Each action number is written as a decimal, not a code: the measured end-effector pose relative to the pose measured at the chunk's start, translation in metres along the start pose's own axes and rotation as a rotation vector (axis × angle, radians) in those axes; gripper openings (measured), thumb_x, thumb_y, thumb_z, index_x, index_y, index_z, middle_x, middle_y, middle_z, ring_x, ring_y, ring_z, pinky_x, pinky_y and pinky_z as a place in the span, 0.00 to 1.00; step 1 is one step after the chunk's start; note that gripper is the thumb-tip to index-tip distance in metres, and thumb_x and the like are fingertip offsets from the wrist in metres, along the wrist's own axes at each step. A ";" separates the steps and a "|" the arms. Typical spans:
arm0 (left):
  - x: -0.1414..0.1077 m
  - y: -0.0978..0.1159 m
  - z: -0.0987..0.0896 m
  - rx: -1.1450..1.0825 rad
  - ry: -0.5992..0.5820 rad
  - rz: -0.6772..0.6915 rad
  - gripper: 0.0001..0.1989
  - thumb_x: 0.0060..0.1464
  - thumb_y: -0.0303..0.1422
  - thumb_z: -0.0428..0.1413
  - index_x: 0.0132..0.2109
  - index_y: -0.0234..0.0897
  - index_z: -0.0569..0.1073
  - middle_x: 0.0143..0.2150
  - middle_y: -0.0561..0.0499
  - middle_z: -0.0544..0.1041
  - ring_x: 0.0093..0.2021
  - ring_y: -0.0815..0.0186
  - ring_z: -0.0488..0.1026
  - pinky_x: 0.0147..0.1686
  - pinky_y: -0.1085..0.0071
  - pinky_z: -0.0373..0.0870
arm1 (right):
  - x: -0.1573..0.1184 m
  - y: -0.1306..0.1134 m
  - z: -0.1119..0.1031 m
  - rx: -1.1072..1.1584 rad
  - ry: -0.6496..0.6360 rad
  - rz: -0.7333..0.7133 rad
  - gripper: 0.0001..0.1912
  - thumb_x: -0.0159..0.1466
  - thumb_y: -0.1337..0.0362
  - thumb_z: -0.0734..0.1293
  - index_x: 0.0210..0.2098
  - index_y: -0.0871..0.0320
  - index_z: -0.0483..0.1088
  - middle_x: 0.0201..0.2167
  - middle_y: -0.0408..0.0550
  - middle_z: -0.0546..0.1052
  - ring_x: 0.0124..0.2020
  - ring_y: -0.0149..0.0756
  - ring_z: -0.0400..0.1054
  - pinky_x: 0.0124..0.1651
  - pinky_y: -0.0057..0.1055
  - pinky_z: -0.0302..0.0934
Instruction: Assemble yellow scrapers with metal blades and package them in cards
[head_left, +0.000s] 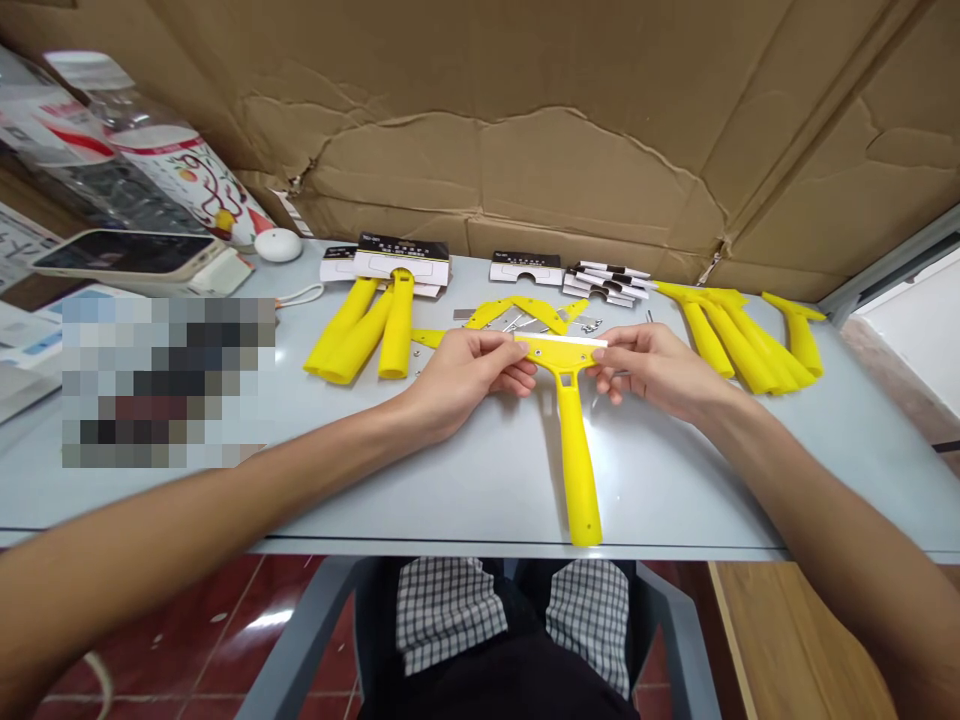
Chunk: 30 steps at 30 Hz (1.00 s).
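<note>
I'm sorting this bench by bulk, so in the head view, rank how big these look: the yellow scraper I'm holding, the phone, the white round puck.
1. yellow scraper
2. phone, though it lies farther away, so unsure
3. white puck, clearly smallest

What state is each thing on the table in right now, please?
Yellow scraper: flat on table, head pinched at both ends.
Left hand: closed on scraper head.
Right hand: closed on scraper head.
Yellow handles, left: lying loose, piled.
Yellow handles, right: lying loose, piled.
Phone: propped above the table, screen dark.
Cards: stacked.
</note>
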<state>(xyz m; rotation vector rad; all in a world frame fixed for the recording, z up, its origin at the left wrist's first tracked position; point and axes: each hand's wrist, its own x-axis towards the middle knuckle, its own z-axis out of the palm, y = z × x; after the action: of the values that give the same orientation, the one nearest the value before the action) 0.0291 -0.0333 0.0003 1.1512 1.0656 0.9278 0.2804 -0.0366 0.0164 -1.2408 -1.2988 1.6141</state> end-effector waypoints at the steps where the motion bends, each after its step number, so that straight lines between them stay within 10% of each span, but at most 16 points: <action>1: -0.001 0.001 0.000 0.022 0.001 0.005 0.12 0.64 0.33 0.64 0.32 0.33 0.83 0.34 0.42 0.86 0.28 0.66 0.80 0.36 0.69 0.82 | 0.000 0.000 0.000 0.013 0.002 0.017 0.14 0.56 0.62 0.84 0.37 0.63 0.81 0.30 0.52 0.83 0.27 0.32 0.75 0.25 0.26 0.70; 30: -0.008 0.006 0.007 0.045 -0.037 -0.062 0.07 0.63 0.34 0.67 0.38 0.33 0.83 0.32 0.43 0.85 0.30 0.64 0.81 0.35 0.68 0.81 | -0.006 0.004 0.014 0.021 -0.034 0.014 0.12 0.59 0.61 0.82 0.37 0.62 0.81 0.29 0.49 0.81 0.28 0.33 0.75 0.29 0.29 0.74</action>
<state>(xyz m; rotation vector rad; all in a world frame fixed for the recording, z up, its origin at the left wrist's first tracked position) 0.0332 -0.0419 0.0079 1.1618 1.0907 0.8343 0.2692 -0.0468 0.0146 -1.2169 -1.2930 1.6620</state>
